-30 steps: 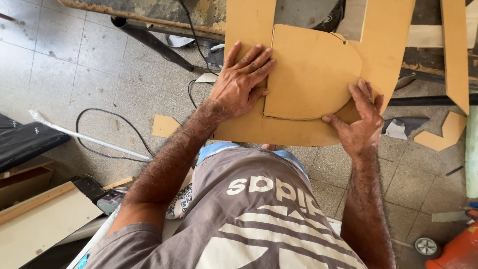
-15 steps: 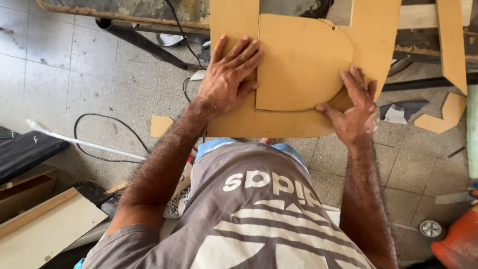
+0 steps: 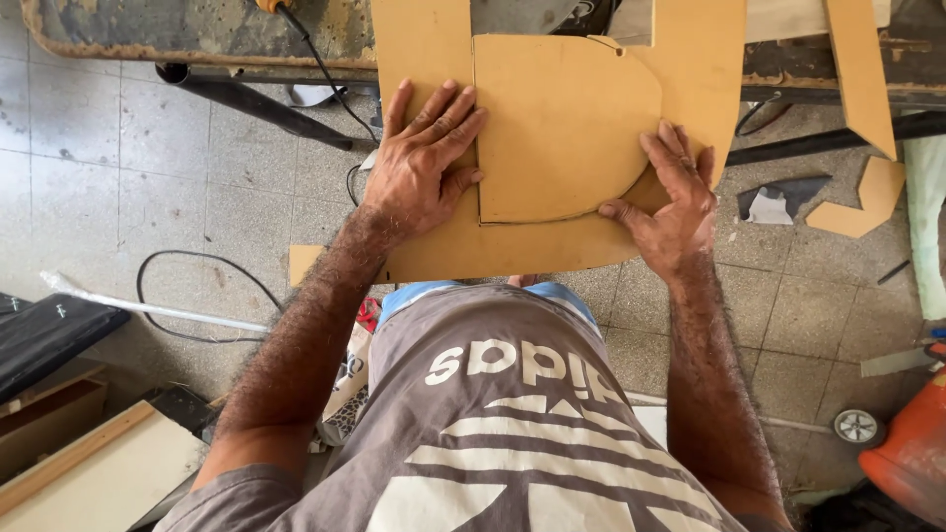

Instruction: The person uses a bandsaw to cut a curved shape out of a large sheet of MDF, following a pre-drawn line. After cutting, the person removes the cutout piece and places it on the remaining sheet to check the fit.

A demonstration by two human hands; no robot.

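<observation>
A large tan fibreboard panel (image 3: 424,39) sticks out from a worn workbench (image 3: 197,30) toward my body. On top of it lies a smaller tan piece (image 3: 562,128) with a straight left edge and a rounded right edge. My left hand (image 3: 424,163) lies flat, fingers spread, on the panel against the small piece's left edge. My right hand (image 3: 670,197) presses flat on the panel at the small piece's curved lower right edge, with the thumb on the curve. Neither hand grips anything.
Tiled floor below carries a black cable (image 3: 197,286), a white rod (image 3: 148,310), tan offcuts (image 3: 867,197) and a scrap (image 3: 305,261). A tan strip (image 3: 857,69) hangs at the right. An orange object (image 3: 912,453) and a small wheel (image 3: 855,426) sit at lower right. Wooden boards (image 3: 89,473) lie at lower left.
The view has shifted so the boards and both hands sit slightly higher and closer. Both hands stay pressed on the boards beside the smaller piece.
</observation>
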